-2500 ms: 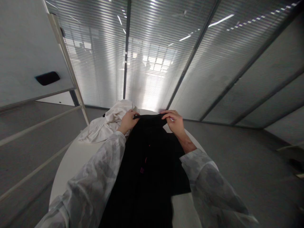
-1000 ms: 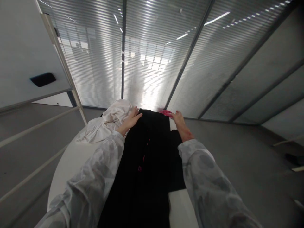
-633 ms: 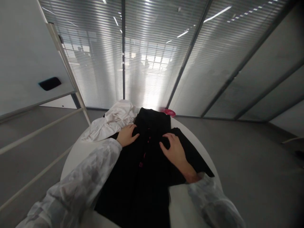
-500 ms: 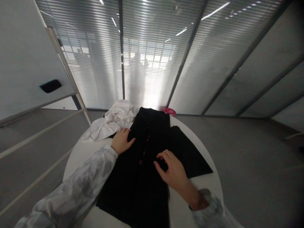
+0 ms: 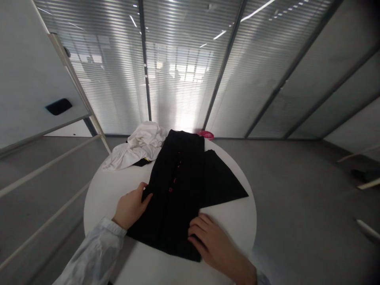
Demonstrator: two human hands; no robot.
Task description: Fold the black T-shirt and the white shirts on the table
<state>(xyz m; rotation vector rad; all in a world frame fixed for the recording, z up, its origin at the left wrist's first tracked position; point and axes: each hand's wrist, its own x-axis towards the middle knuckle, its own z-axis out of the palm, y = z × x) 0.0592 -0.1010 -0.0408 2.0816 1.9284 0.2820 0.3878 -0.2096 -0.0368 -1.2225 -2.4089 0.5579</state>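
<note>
A black short-sleeved shirt (image 5: 181,213) lies partly folded on a round white table, a line of small red print running down its middle. One sleeve (image 5: 221,180) is spread out to the right. At the shirt's left edge, my left hand (image 5: 132,206) has its thumb on top and its fingers at the border, closed on the cloth. My right hand (image 5: 212,241) is at the lower right edge, fingers bent and close together over the fabric. Its fingertips are partly hidden against the dark cloth.
The round white table (image 5: 231,225) has a crumpled white cloth (image 5: 139,144) at its far left, with a dark piece with a yellow mark under it. A pink basket (image 5: 207,135) is beyond the far edge. A whiteboard stand (image 5: 59,59) is on the left; blinds-covered glass panels rise behind.
Both hands have come nearer along the shirt, the left to its left edge and the right to its lower right edge. The shirt's near end has moved away from me, and the view has shifted slightly.
</note>
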